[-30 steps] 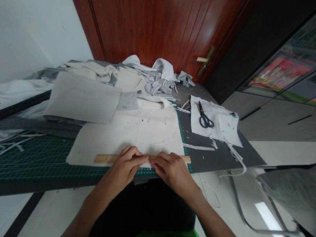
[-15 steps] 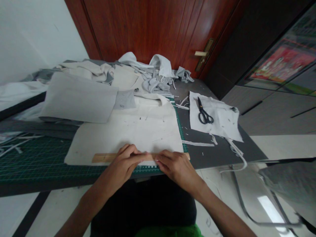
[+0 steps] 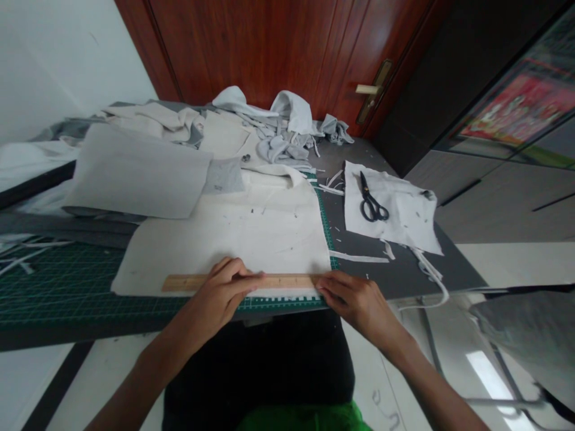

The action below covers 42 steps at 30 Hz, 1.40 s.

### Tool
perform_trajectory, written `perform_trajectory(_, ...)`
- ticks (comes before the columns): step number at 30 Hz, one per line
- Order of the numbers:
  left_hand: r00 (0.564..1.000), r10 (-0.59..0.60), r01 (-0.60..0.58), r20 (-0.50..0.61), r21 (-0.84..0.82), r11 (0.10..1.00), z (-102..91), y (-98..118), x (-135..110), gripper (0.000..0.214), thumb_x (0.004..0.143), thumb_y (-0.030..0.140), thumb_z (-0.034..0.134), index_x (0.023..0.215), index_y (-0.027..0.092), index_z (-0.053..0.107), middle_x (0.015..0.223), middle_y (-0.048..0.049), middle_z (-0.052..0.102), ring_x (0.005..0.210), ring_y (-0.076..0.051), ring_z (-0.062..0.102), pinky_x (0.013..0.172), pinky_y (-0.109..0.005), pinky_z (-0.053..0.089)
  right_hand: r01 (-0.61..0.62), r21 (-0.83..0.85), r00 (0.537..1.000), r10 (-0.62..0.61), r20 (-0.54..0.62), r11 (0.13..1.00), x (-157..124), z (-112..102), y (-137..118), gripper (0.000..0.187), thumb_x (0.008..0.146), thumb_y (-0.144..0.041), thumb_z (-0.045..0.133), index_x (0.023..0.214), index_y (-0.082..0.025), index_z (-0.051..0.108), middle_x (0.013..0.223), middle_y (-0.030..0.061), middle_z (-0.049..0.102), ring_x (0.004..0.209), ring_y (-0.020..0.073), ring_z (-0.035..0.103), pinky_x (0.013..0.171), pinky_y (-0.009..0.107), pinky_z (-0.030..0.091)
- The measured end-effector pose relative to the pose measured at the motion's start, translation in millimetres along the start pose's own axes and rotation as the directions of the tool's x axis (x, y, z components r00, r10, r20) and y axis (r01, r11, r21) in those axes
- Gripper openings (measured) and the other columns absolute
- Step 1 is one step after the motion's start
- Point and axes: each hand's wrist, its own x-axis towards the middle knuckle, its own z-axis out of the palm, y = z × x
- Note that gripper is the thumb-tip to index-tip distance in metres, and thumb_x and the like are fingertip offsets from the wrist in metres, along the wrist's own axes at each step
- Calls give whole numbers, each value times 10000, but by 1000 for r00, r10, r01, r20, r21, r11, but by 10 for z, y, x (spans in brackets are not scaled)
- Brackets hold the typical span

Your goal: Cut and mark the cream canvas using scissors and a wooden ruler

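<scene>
Left grip (image 3: 215,299) is curled down over a wooden ruler (image 3: 278,281), fingers on top and pressing it against the cloth, not really a tight pinch from what I can see. Right grip (image 3: 362,302) is looser and half open, with the fingertips resting at the ruler's right end and on the cloth edge beside it. The ruler is a flat, pale strip with printed marks, lying sideways along the near edge of a big cream canvas piece (image 3: 224,239), which is matte, a bit creased and flecked with tiny dark bits. That canvas sits on a green cutting mat (image 3: 67,281) with a fine white grid, and the mat's edge peeks out just below the ruler. Further back, a flat grey fabric panel (image 3: 135,173) overlaps the canvas, and a soft heap of crumpled white and grey fabric (image 3: 283,143) is piled behind it. To the right, on a dark grey counter (image 3: 377,278), black-handled scissors (image 3: 371,206) lie on a white fabric scrap (image 3: 408,215), with thin white offcut strips (image 3: 359,257) scattered just below. Behind it all there's a reddish wood door (image 3: 265,48) with a brass handle (image 3: 372,90).
</scene>
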Motion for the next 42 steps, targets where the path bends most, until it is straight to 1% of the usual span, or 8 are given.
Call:
perform_trajectory(10,1000,6,-6,-7,-8,1000,4,8,2,365,1030,132,539,1303,298,716,979,-34,584,974,-187,555,855,-315,526,-29,-120,995,17,-99,992,-313,-123,267,251,1077,-277,520,1068,-220,764,1089,72,787,751,182,768,639,294,607)
perform_trajectory(15,999,-5,6,42,-29,1000,-39,18,-3,401,1019,100,520,1312,296,712,999,-42,587,996,-192,558,883,-328,532,-29,195,984,62,-166,980,-326,-173,136,121,1028,-243,626,1016,-216,743,997,49,770,851,176,769,728,262,618)
perform_trajectory(19,996,-4,6,88,-23,1000,-61,19,-18,510,991,20,474,1359,304,684,1046,-51,602,1043,-190,565,939,-338,525,-55,506,966,174,-192,861,-67,-49,-235,77,995,-258,681,973,-243,752,923,25,750,779,149,705,630,234,543)
perform_trajectory(23,993,-31,27,117,29,999,-93,39,-23,480,991,26,495,1325,301,703,1046,-45,626,1053,-189,583,951,-335,512,-52,691,960,228,-165,721,340,226,-508,169,999,-335,659,910,-226,753,837,21,710,743,158,649,677,275,516)
perform_trajectory(28,993,35,-37,109,15,999,-212,-124,-144,461,997,39,512,1330,300,695,1161,-27,723,1090,-178,617,992,-342,500,-215,808,919,394,-23,548,594,494,-534,282,962,-464,674,932,-195,753,880,53,736,736,171,628,610,270,483)
perform_trajectory(34,997,81,-80,-5,86,993,-466,-452,-458,446,1032,84,466,1343,307,696,1148,-37,722,1070,-173,622,953,-308,538,-331,823,900,416,129,461,587,492,-482,326,917,-502,724,946,-181,769,724,-6,645,618,116,496,550,240,363)
perform_trajectory(37,997,80,-79,-6,107,991,-571,-551,-570,454,1047,99,442,1364,319,680,1132,-42,706,1074,-174,624,969,-320,549,-336,818,896,427,124,467,591,472,-508,325,918,-496,725,949,-176,771,719,-7,648,608,112,494,549,240,357)
perform_trajectory(42,992,128,-126,-6,138,982,-593,-624,-644,473,1055,95,395,1389,307,654,1126,-52,684,1078,-185,616,980,-344,542,-221,733,936,351,-25,644,653,505,-701,189,966,-363,694,933,-203,788,904,42,752,778,154,655,660,260,475)
